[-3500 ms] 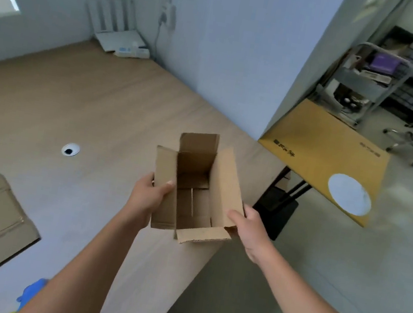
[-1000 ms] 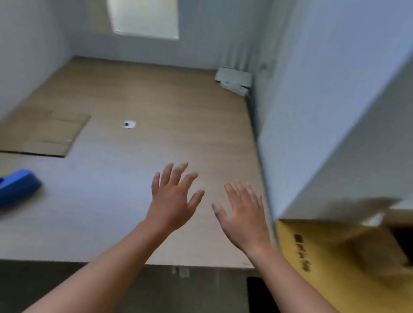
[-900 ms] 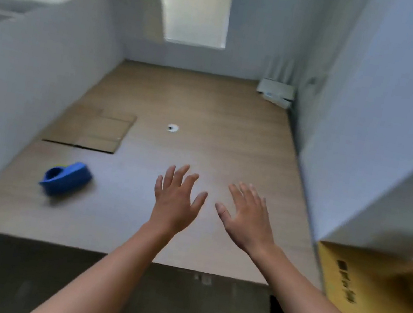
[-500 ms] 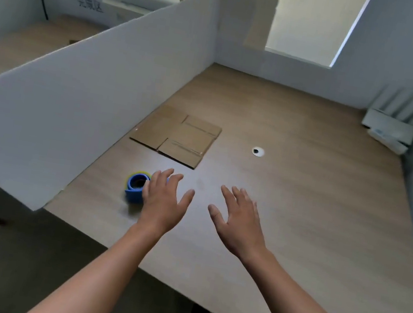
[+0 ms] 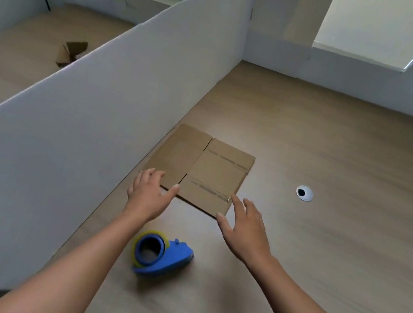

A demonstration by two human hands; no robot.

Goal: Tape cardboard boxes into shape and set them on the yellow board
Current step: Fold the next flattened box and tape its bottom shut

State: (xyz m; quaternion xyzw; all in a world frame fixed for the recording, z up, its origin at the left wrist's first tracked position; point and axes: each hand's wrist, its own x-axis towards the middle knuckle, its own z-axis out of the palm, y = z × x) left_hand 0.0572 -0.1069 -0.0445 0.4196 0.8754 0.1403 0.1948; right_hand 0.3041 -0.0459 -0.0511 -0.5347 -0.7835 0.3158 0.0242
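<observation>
A flattened cardboard box (image 5: 204, 168) lies on the wooden table (image 5: 336, 156) beside the white partition. My left hand (image 5: 148, 193) reaches its near left edge, fingers spread, thumb over the cardboard. My right hand (image 5: 242, 228) hovers at the near right corner with straight fingers and holds nothing. A blue tape dispenser (image 5: 160, 254) with a yellowish roll lies on the table between my forearms. The yellow board is out of view.
A tall white partition (image 5: 91, 120) runs along the left of the work area. Beyond it, an assembled cardboard box (image 5: 71, 53) sits on another table under a sign. A round cable grommet (image 5: 304, 193) is set in the tabletop to the right.
The view swung left from the yellow board, where the assembled box was left. Both empty hands moved forward over the tape dispenser to the flat cardboard's near edge.
</observation>
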